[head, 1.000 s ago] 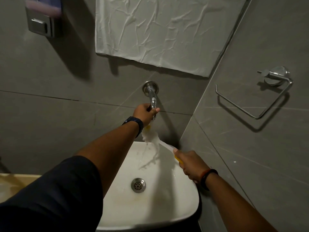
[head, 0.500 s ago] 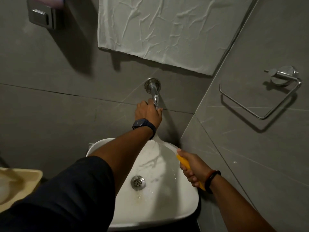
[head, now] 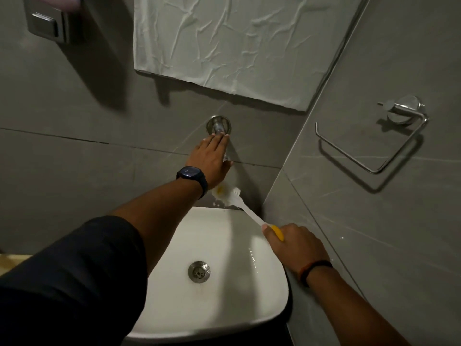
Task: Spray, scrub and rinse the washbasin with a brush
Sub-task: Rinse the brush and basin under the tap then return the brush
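brush [head: 243, 208] head beyond right hand [head: 294, 243], under tap [head: 219, 127]

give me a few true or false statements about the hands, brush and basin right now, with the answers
1. The right hand grips the brush by its yellow handle end. True.
2. The brush head lies on the drain. False: it is held up near the back rim of the washbasin, below the tap.
3. The left hand reaches to the wall tap, fingers extended flat. True.
4. The left hand holds a spray bottle. False: it holds nothing visible.
5. The towel ring on the right wall holds a towel. False: it hangs bare.
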A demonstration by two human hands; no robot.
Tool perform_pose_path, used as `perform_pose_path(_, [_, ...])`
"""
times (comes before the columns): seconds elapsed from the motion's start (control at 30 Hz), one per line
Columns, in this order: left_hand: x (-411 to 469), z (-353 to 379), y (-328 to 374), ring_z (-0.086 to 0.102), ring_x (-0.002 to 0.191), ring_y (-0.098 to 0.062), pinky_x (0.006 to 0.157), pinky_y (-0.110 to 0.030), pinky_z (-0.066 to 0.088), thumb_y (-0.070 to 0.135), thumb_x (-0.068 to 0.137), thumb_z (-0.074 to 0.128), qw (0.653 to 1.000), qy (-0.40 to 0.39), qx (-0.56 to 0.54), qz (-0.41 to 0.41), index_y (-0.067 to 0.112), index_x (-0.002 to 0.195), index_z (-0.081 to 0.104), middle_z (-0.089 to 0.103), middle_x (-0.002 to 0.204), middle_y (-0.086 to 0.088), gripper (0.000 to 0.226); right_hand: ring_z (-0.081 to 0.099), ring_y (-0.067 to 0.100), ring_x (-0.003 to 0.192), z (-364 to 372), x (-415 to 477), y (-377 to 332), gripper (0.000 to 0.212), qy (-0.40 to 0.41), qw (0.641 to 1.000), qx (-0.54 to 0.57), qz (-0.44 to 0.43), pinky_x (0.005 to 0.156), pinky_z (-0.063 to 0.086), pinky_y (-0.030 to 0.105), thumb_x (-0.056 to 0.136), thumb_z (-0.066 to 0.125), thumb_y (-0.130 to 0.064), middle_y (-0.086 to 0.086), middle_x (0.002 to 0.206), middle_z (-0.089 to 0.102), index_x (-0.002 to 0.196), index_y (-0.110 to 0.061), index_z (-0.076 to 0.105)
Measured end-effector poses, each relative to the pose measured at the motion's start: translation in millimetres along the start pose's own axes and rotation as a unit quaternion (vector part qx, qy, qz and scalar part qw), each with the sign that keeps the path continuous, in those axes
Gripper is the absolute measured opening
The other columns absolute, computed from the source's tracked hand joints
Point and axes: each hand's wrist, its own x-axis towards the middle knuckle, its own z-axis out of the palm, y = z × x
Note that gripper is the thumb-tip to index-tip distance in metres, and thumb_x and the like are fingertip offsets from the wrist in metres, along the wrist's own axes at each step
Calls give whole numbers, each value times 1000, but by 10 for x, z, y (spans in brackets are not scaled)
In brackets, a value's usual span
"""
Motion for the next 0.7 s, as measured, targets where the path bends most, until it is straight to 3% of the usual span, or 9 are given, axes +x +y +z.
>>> perform_pose_path(0.13, [-5, -18, -21, 27, 137, -31, 111, -47, 23, 45, 90, 50, 1000, 9, -1, 3, 16, 145, 16, 27, 152, -13, 70, 55, 22, 57, -17, 1, 54, 59, 22, 999, -30, 4, 55, 40, 29, 85, 39, -67, -2, 57, 57, 58, -18, 57])
perform_pose_path(0.33, [-11, -19, -23, 34, 133, -32, 108, -46, 29, 45, 90, 50, 1000, 16, 13, 14, 14, 144, 18, 30, 150, -14, 71, 60, 24, 60, -2, -4, 75, 61, 33, 999, -27, 20, 57, 45, 29, 86, 41, -65, 4, 63, 65, 62, -14, 63])
perform_pose_path(0.7, [-20, -6, -32, 35, 132, -30, 106, -45, 31, 46, 90, 48, 1000, 20, 14, 15, 14, 144, 16, 29, 151, -13, 71, 52, 18, 53, 112, 13, 58, 58, 14, 998, -59, 9, 50, 34, 26, 86, 40, -65, 0, 59, 60, 60, -17, 59])
